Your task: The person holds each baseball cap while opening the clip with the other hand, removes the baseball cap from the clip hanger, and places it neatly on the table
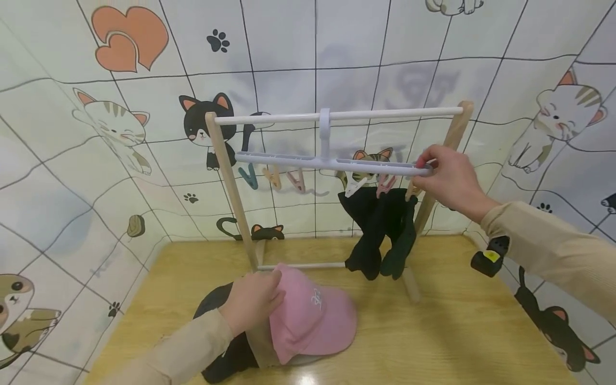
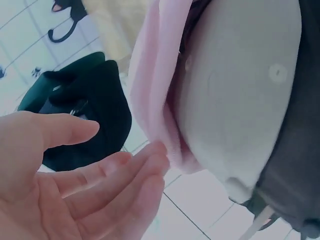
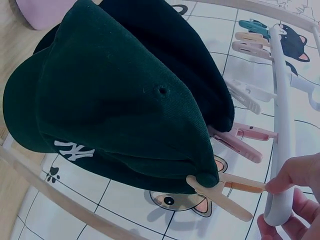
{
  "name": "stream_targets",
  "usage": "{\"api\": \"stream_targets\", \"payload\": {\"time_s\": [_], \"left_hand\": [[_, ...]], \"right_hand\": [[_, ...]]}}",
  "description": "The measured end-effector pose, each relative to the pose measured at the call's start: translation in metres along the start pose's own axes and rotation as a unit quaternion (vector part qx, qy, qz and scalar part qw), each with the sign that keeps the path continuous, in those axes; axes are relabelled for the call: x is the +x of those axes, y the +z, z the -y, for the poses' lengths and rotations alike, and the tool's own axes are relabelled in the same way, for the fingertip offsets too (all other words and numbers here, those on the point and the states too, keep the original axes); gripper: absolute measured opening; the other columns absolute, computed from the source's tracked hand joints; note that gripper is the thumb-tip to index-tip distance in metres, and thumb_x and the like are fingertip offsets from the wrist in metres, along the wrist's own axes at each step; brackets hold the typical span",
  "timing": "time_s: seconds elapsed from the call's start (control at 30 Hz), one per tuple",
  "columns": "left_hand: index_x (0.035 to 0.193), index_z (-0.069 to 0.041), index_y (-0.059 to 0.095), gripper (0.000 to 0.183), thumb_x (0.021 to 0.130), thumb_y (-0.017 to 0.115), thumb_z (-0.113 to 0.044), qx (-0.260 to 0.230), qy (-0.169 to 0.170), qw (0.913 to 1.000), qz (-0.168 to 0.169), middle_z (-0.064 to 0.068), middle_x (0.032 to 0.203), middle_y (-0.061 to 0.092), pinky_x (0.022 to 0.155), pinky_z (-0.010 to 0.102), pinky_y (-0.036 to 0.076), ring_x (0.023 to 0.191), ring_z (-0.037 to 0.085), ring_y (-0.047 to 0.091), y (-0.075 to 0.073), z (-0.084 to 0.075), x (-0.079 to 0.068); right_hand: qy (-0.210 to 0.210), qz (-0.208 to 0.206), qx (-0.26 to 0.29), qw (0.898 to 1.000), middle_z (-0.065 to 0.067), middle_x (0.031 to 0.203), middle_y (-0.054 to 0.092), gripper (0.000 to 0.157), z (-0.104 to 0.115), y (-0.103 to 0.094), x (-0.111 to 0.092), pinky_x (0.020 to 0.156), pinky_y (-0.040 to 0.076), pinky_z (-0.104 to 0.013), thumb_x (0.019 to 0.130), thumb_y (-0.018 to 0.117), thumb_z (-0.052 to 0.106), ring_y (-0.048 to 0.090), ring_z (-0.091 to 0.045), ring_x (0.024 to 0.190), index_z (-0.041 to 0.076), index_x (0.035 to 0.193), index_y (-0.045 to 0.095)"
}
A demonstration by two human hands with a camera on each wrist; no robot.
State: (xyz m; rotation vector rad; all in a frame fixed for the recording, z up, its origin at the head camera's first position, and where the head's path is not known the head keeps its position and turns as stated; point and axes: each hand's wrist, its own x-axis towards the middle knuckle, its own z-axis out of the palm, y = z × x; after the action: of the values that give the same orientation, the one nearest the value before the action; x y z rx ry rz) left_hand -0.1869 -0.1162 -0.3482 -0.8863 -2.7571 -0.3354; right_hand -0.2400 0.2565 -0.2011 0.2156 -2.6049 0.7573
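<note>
My right hand (image 1: 449,176) pinches the right end of a pale lilac clip hanger (image 1: 284,160), hooked over a rack's white top rail. Beneath that end hang a dark green cap (image 3: 115,100) and a black cap (image 3: 170,45), held by clothes pegs. The cream peg (image 3: 225,195) grips the green one, close under my thumb. On the table, a pink cap (image 1: 313,315) leans over a grey-beige cap (image 2: 235,90) and a dark cap (image 2: 295,135). At the pink fabric's edge, my left hand (image 1: 252,299) has its fingertips against it, thumb apart from the fingers.
The drying rack has wooden legs (image 1: 228,187), a white top rail (image 1: 269,118) and a lower bar. A teal peg (image 1: 248,176) and other pegs hang from the hanger's left half. Cat-patterned tiled walls (image 1: 289,32) enclose the wooden table (image 1: 462,321).
</note>
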Motion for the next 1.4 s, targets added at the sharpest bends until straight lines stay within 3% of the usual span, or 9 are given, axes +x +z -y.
{"api": "stream_targets", "payload": {"time_s": [0.13, 0.33, 0.47, 0.6, 0.73, 0.87, 1.13, 1.27, 1.4], "left_hand": [[0.084, -0.007, 0.056, 0.023, 0.083, 0.072, -0.022, 0.027, 0.033, 0.999, 0.01, -0.002, 0.059, 0.045, 0.037, 0.032, 0.038, 0.047, 0.015, 0.046, 0.007, -0.011, 0.011], [0.096, -0.008, 0.062, 0.03, 0.086, 0.069, -0.036, 0.059, 0.08, 0.9943, 0.038, 0.002, 0.077, 0.06, 0.047, 0.03, 0.044, 0.061, 0.018, 0.057, 0.011, -0.035, 0.036], [0.108, -0.007, 0.061, 0.042, 0.089, 0.065, -0.044, 0.055, 0.083, 0.9936, 0.054, 0.002, 0.086, 0.061, 0.057, 0.033, 0.049, 0.072, 0.02, 0.061, 0.006, -0.049, 0.061], [0.102, -0.007, 0.061, 0.041, 0.091, 0.061, -0.047, 0.026, 0.083, 0.9947, 0.055, -0.002, 0.076, 0.056, 0.048, 0.028, 0.045, 0.064, 0.016, 0.057, 0.0, -0.06, 0.087], [0.088, -0.009, 0.061, 0.039, 0.092, 0.059, -0.048, -0.016, 0.055, 0.9944, 0.088, -0.003, 0.062, 0.051, 0.042, 0.025, 0.039, 0.051, 0.012, 0.05, -0.004, -0.069, 0.108], [0.096, -0.007, 0.062, 0.042, 0.091, 0.06, -0.049, -0.074, 0.002, 0.9902, 0.119, -0.002, 0.061, 0.053, 0.048, 0.026, 0.042, 0.053, 0.011, 0.052, -0.005, -0.078, 0.129], [0.121, -0.001, 0.055, 0.058, 0.086, 0.068, -0.045, -0.183, -0.103, 0.9675, 0.141, 0.011, 0.101, 0.066, 0.074, 0.033, 0.053, 0.089, 0.024, 0.065, 0.01, -0.089, 0.158], [0.13, 0.001, 0.052, 0.052, 0.089, 0.065, -0.028, -0.209, -0.1, 0.9635, 0.134, 0.015, 0.116, 0.064, 0.084, 0.035, 0.051, 0.101, 0.029, 0.063, 0.014, -0.093, 0.165], [0.119, 0.0, 0.06, 0.031, 0.089, 0.058, -0.008, -0.236, -0.081, 0.9627, 0.105, 0.013, 0.102, 0.067, 0.076, 0.033, 0.051, 0.089, 0.027, 0.064, 0.017, -0.094, 0.165]], "right_hand": [[-0.001, 0.009, 0.0, 1.0, -0.025, 0.103, 0.058, 0.018, 0.002, 0.002, 0.0, 0.047, 0.035, -0.036, 0.083, 0.064, 0.005, 0.049, -0.033, 0.071, -0.001, 0.098, 0.056], [-0.001, 0.013, -0.004, 1.0, -0.025, 0.105, 0.059, 0.019, 0.004, 0.004, 0.001, 0.05, 0.036, -0.037, 0.084, 0.066, 0.005, 0.05, -0.034, 0.075, -0.001, 0.098, 0.057], [-0.001, 0.014, -0.006, 1.0, -0.025, 0.106, 0.059, 0.019, 0.005, 0.002, 0.001, 0.054, 0.037, -0.038, 0.083, 0.066, 0.006, 0.051, -0.036, 0.08, -0.001, 0.098, 0.057], [-0.002, 0.012, -0.005, 1.0, -0.025, 0.104, 0.058, 0.019, 0.007, 0.002, 0.002, 0.055, 0.037, -0.038, 0.083, 0.065, 0.004, 0.051, -0.036, 0.08, -0.002, 0.098, 0.057], [-0.005, 0.012, 0.007, 1.0, -0.024, 0.104, 0.057, 0.018, 0.008, 0.007, 0.0, 0.056, 0.039, -0.037, 0.082, 0.064, 0.003, 0.051, -0.036, 0.083, -0.002, 0.098, 0.056], [-0.003, 0.013, 0.013, 1.0, -0.023, 0.106, 0.057, 0.018, 0.008, 0.012, -0.002, 0.057, 0.041, -0.037, 0.083, 0.064, 0.004, 0.052, -0.037, 0.088, -0.002, 0.099, 0.056], [0.001, 0.013, 0.029, 1.0, -0.023, 0.107, 0.058, 0.02, 0.012, 0.019, -0.004, 0.052, 0.039, -0.034, 0.084, 0.063, 0.004, 0.052, -0.035, 0.085, -0.001, 0.101, 0.055], [0.003, 0.012, 0.027, 1.0, -0.022, 0.106, 0.059, 0.019, 0.012, 0.021, -0.005, 0.053, 0.039, -0.035, 0.084, 0.063, 0.004, 0.051, -0.034, 0.085, 0.0, 0.101, 0.055], [0.003, 0.008, 0.021, 1.0, -0.02, 0.105, 0.059, 0.019, 0.01, 0.022, -0.007, 0.054, 0.038, -0.036, 0.084, 0.063, 0.004, 0.05, -0.032, 0.083, 0.001, 0.101, 0.055]]}}
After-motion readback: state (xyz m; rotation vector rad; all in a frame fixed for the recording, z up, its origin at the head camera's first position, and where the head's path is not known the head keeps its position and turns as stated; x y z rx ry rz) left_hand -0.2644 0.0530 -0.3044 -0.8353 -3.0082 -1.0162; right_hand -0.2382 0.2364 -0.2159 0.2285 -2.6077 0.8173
